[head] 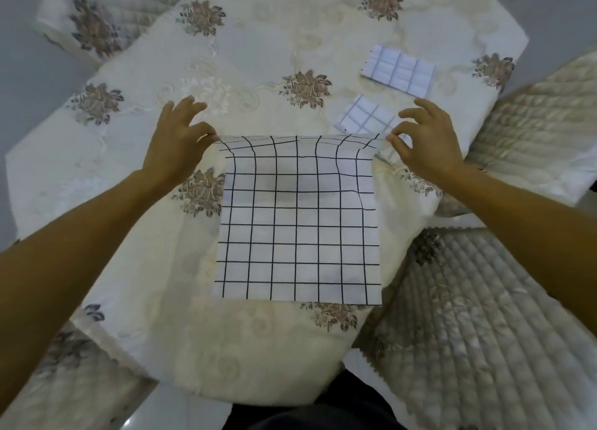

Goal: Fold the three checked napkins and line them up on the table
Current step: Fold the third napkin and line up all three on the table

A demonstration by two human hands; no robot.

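A person's dark clothing (323, 412) is showing at the bottom edge, closest to the viewer. Both bare forearms are reaching forward over a table covered by a cream tablecloth (258, 58) embroidered with flowers.

The left hand (181, 142) is pinching the far left corner of an open napkin (298, 223) between thumb and forefinger, its other fingers lifting clear. The right hand (426, 142) is pinching the far right corner the same way. The napkin's far edge is rising slightly off the cloth while its near edge is lying flat.

Three white napkins with dark checks are showing in all. Two are lying folded beyond the right hand: the nearer folded napkin (366, 116) and, apart from it, the farther folded napkin (399, 71).

Four quilted cushions (484, 332) are surrounding the table.
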